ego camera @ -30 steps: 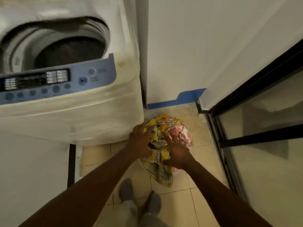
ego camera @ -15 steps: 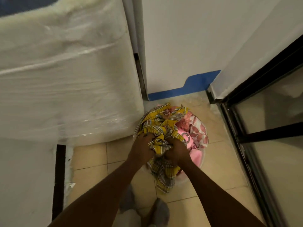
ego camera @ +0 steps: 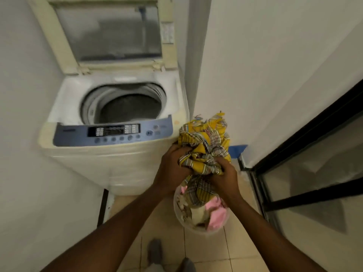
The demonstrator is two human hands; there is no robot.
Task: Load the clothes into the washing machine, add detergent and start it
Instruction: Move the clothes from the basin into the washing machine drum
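A bunched yellow plaid cloth [ego camera: 206,142] is lifted above the clear laundry basket [ego camera: 181,218] on the floor, its tail still hanging into the basket. My left hand [ego camera: 172,169] grips its left side and my right hand [ego camera: 224,177] grips its right side. Pink clothes [ego camera: 217,214] and a beige piece lie in the basket. The top-loading washing machine [ego camera: 110,154] stands to the left with its lid [ego camera: 110,34] raised and the drum [ego camera: 125,107] open and dark inside. Its blue control panel [ego camera: 112,132] faces me.
White walls close in on both sides of the machine. A black-framed glass door [ego camera: 306,173] runs along the right. The floor is beige tile, and my feet [ego camera: 155,252] stand just below the basket. A blue strip [ego camera: 237,150] marks the wall base.
Both hands have lifted the yellow plaid cloth up out of the basket. The view has swung upward, bringing the machine's open drum and lid into sight.
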